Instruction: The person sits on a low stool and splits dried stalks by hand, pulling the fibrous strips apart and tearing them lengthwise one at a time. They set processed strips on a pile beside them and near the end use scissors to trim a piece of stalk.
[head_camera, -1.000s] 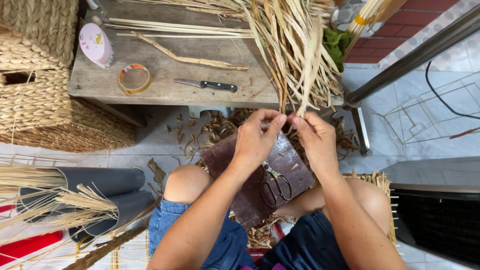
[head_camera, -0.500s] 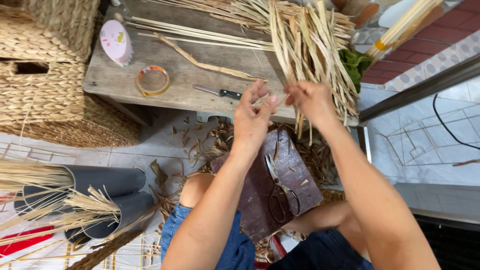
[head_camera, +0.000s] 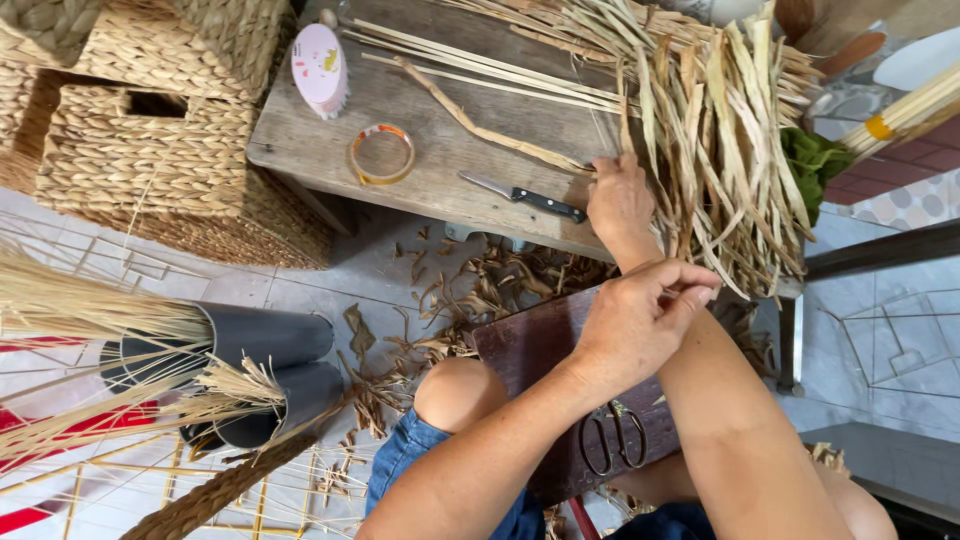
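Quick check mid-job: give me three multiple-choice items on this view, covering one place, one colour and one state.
1. Where does the knife lie?
A. on the wooden table
B. in a basket
C. on the floor

2. The oval case at the table's corner is:
A. green
B. pink
C. black

3. The scissors are:
A. held in a fist
B. lying untouched on the dark board
C. hanging from a hook

1 A: it lies beside the tape roll.
2 B: its shell is pink.
3 B: the left hand and right hand are both elsewhere.
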